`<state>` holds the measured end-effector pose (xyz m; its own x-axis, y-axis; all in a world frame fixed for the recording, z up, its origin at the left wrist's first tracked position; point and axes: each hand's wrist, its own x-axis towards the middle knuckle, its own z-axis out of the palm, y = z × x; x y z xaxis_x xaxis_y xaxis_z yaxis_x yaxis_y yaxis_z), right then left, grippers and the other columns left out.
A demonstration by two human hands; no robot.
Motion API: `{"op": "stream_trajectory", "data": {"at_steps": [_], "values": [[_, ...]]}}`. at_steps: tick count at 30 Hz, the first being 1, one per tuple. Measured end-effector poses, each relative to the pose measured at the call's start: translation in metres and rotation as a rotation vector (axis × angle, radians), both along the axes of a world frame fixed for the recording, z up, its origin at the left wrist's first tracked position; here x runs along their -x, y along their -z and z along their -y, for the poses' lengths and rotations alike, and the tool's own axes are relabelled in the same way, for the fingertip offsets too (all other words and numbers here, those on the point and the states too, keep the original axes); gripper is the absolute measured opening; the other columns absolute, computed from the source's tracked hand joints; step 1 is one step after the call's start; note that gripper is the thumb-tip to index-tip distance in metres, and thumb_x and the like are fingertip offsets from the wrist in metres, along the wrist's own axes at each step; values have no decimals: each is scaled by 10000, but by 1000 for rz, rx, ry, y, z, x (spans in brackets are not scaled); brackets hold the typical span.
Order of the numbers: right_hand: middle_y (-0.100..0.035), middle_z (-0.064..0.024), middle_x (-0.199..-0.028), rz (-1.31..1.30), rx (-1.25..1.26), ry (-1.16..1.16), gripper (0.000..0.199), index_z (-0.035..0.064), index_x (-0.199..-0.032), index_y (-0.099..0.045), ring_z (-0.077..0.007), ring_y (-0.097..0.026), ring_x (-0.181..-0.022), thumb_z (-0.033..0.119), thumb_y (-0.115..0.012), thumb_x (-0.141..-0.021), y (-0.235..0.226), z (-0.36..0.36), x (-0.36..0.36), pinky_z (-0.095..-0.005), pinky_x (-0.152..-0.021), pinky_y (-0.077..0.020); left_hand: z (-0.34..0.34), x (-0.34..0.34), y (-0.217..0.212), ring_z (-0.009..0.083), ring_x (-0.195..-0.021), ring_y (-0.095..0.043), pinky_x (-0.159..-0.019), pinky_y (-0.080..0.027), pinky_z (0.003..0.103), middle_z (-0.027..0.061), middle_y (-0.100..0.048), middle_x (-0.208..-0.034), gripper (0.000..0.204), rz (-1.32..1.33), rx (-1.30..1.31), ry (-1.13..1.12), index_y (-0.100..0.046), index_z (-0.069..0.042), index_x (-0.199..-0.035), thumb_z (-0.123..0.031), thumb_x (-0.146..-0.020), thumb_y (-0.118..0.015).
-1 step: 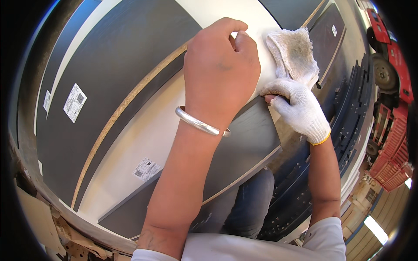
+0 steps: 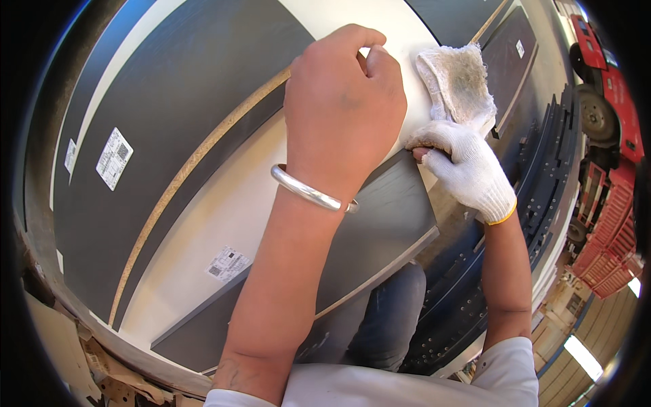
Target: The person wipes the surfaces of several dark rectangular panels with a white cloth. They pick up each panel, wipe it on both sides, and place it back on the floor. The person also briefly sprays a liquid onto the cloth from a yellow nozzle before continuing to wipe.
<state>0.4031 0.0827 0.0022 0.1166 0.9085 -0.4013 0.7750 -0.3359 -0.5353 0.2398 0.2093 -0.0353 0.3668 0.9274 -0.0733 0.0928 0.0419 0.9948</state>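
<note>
Evidently, the bare left hand (image 2: 346,102), a silver bangle (image 2: 305,188) at its wrist, is curled into a loose fist above the panels, though whether its hidden fingers hold anything I cannot tell. Half closed, the white-gloved right hand (image 2: 468,169) sits at the far corner of the dark grey panel (image 2: 380,234), its grip unclear, and the stained white cloth (image 2: 468,81) lies just beyond, touching the glove.
</note>
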Motion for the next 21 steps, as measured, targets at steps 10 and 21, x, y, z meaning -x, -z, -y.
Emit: {"op": "stream_trajectory", "data": {"at_steps": [10, 21], "values": [[-691, -129, -933, 315, 12, -603, 154, 55, -995, -696, -363, -679, -892, 66, -726, -845, -19, -35, -6, -448, -800, -543, -13, 25, -24, 236, -693, -694, -712, -542, 346, 155, -757, -803, 272, 13, -69, -225, -750, 76, -1082, -93, -950, -584], [-607, -111, -828, 672, 126, -953, 152, 82, -892, -639, -327, -662, -873, 134, -748, -798, -27, -51, 22, -452, -760, -536, -27, 48, -26, 108, -640, -621, -632, -491, 265, 78, -702, -711, 251, 255, 179, -290, -738, 93, -1054, -65, -964, -565]]}}
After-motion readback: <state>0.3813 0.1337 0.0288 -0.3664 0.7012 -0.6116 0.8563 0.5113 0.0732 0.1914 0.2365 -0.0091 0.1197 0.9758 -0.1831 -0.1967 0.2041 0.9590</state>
